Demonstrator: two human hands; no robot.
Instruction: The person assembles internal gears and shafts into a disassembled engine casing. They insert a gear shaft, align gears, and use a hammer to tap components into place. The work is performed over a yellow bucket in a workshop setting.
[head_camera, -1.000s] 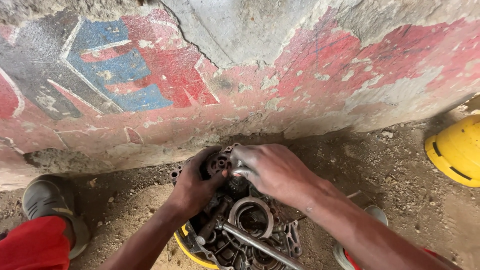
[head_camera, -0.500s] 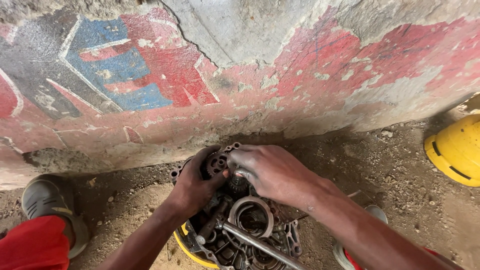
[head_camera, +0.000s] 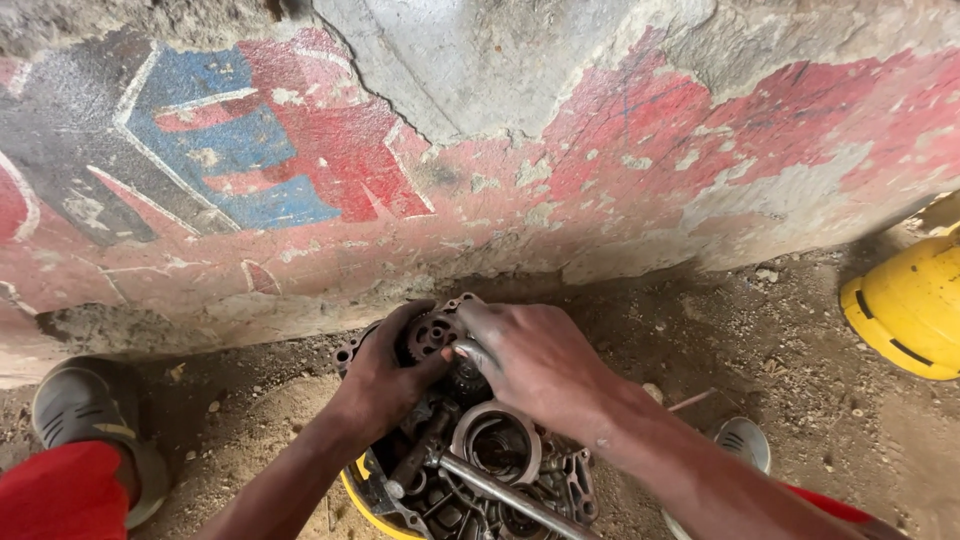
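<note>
A greasy metal engine case (head_camera: 480, 455) full of gears and shafts sits on a yellow basin (head_camera: 365, 500) on the dirt floor. My left hand (head_camera: 385, 375) wraps around the case's far left edge, thumb against a small toothed gear (head_camera: 432, 333). My right hand (head_camera: 535, 360) lies over the top of the case, its fingers pressed on the gear cluster beside that gear. A round bearing ring (head_camera: 497, 440) and a long steel rod (head_camera: 505, 490) show below the hands.
A painted, flaking concrete wall (head_camera: 480, 180) stands right behind the case. A yellow hard hat (head_camera: 905, 310) lies at the right. My grey shoe (head_camera: 85, 415) and red trouser leg (head_camera: 55, 495) are at the lower left; another shoe (head_camera: 738, 445) is at the lower right.
Both hands stay on the gear cluster; the fingers of my right hand have shifted slightly over it. The case has not moved.
</note>
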